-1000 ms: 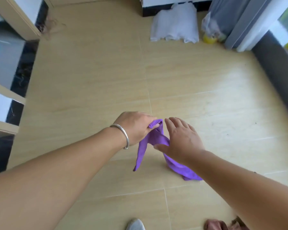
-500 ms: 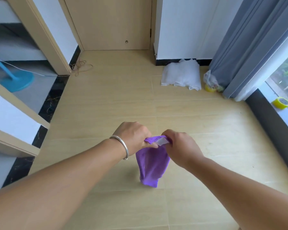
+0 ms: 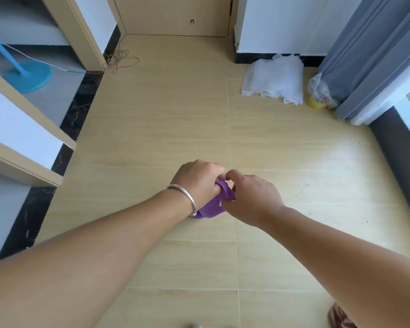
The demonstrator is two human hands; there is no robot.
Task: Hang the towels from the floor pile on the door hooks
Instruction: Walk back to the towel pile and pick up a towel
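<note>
A purple towel (image 3: 213, 205) hangs bunched between both my hands, above the wooden floor. My left hand (image 3: 198, 183), with a silver bracelet on the wrist, grips its upper edge with curled fingers. My right hand (image 3: 251, 197) pinches the same edge right beside it, fingers curled. Most of the towel is hidden behind the hands. A closed wooden door (image 3: 175, 15) stands straight ahead; no hooks show on the visible lower part. A brownish cloth (image 3: 339, 318) lies at the bottom right edge.
A white folded cloth (image 3: 273, 81) lies by the wall at the right, next to a plastic bag (image 3: 320, 93) and a grey curtain (image 3: 374, 55). An open doorway at the left shows a blue fan base (image 3: 27, 76). Loose string (image 3: 122, 60) lies near the door frame.
The view has tilted up from the floor toward the door. The towel, hanging loose before, is now gathered up short between my two hands, which have come closer together.
</note>
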